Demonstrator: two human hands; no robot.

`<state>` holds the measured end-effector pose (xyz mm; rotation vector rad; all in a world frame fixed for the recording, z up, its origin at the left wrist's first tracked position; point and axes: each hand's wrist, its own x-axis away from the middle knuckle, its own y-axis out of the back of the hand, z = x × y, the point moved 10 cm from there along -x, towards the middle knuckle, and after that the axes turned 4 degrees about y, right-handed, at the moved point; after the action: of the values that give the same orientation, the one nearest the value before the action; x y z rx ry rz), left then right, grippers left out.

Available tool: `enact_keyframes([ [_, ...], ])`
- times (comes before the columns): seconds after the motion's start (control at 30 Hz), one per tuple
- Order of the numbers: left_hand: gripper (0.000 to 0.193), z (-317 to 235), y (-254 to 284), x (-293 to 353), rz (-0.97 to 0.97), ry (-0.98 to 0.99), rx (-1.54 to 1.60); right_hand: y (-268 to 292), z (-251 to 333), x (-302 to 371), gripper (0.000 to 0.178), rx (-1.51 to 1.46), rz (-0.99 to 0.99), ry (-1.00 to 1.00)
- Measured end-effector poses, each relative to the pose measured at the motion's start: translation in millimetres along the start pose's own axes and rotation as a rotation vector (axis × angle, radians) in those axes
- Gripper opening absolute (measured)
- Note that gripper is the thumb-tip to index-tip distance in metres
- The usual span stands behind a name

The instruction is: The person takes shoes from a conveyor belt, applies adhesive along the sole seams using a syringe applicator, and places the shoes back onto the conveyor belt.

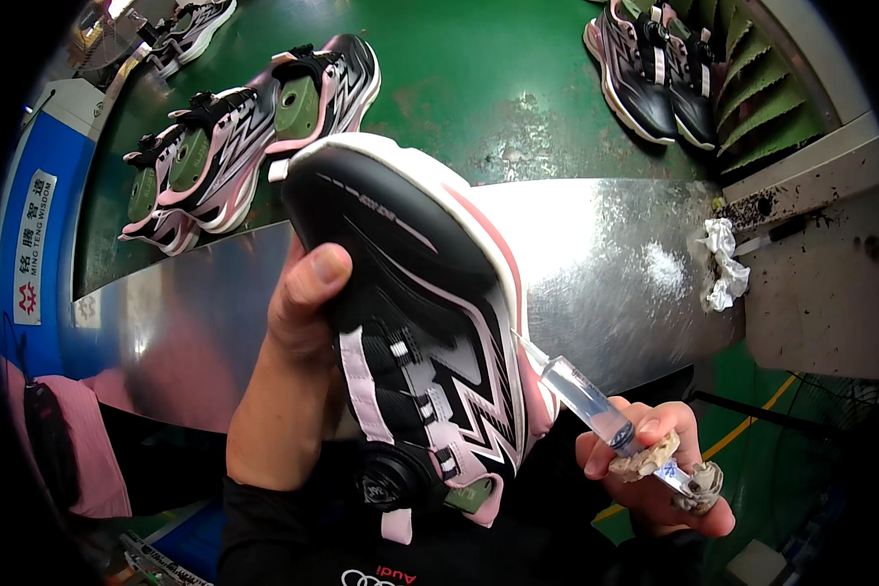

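My left hand [308, 293] grips a black and pink sneaker [410, 264] with a white sole, its thumb over the upper and its other fingers hidden behind. The toe points up and away from me; the dial and pull tabs are toward my body. In my right hand [654, 459] is a clear syringe [588, 402] partly filled with clear liquid. Its thin tip reaches the seam between upper and sole along the shoe's right side; whether it touches, I cannot tell. Dirty wrapping covers the syringe's finger grips and plunger end.
A metal plate [645, 225] lies at the near edge of the green table [459, 68]. Several similar sneakers [215, 156] stand far left, and a pair [654, 78] far right by green slats [767, 88]. Crumpled white tissue [723, 264] sits at the plate's right end.
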<state>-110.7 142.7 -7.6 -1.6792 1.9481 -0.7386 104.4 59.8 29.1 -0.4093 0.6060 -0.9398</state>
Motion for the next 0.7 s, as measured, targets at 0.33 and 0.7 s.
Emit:
enact_keyframes([
  [0.33, 0.057, 9, 21, 1, -0.007, 0.046, 0.285, 8, -7, 33, 0.092, 0.101, -0.025, -0.051],
  [0.7, 0.045, 18, 28, -2, -0.055, 0.049, 0.33, 9, -5, 66, 0.07, 0.207, 0.01, -0.117],
])
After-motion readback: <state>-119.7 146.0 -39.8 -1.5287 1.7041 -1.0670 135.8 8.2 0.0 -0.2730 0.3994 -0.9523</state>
